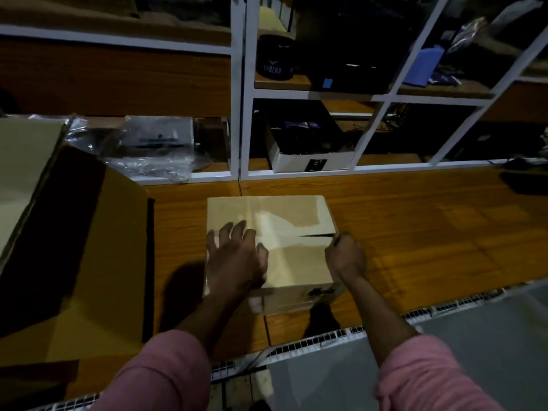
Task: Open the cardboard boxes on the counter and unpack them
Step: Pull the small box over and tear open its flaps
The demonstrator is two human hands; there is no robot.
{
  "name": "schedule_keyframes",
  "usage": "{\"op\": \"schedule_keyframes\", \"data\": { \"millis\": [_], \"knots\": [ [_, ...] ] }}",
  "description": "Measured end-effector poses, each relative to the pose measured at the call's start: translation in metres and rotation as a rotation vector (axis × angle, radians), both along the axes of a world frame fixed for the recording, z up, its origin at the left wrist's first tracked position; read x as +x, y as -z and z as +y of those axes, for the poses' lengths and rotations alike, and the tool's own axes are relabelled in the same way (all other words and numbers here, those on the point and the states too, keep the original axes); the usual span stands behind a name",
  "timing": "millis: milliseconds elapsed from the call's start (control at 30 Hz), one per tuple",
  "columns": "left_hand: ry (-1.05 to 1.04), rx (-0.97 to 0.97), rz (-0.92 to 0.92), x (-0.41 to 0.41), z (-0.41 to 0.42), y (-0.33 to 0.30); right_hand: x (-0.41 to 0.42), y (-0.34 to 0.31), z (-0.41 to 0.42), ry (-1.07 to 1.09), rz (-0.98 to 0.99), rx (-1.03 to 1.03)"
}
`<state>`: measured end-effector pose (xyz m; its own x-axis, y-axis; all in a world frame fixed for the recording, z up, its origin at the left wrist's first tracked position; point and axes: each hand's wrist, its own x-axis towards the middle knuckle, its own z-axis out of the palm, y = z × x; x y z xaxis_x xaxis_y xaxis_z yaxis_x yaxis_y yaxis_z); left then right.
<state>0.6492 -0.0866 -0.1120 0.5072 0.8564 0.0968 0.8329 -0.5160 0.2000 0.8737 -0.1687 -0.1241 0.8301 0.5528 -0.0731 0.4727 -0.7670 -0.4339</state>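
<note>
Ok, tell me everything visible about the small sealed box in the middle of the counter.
The small cardboard box is tan, flat-topped and shut, with glossy clear tape over its top. It sits squarely on the wooden counter, right of the large open box. A dark slit runs in from its right edge along the centre seam. The left hand presses flat on the lid; the right hand grips a thin tool, too small to identify, at the slit's end.

White shelving [241,84] holds a black tub [275,59] and clutter.
</note>
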Motion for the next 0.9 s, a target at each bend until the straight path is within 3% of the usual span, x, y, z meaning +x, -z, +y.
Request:
{"op": "schedule_keyframes", "data": {
  "millis": [300,400,500,700,800,900],
  "knots": [
    [0.031,0.053,0.008,0.014,0.023,-0.001,0.004,0.004,0.015,0.020,-0.111,0.129],
    [0.025,0.070,0.031,0.020,0.027,-0.004,0.002,0.005,0.013,-0.197,-0.265,0.278],
    [0.013,0.034,0.040,0.028,0.032,-0.018,-0.008,0.002,0.015,-0.465,-0.380,0.242],
    [0.094,-0.016,0.024,0.048,0.027,-0.095,-0.023,-0.078,0.022,-0.590,-0.351,0.393],
    [0.156,-0.152,0.123,0.047,0.010,-0.113,-0.018,-0.119,0.028,-0.650,-0.083,0.104],
    [0.254,-0.551,0.127,0.042,-0.004,-0.117,-0.025,-0.132,0.020,-0.779,0.175,-0.367]
  ]
}}
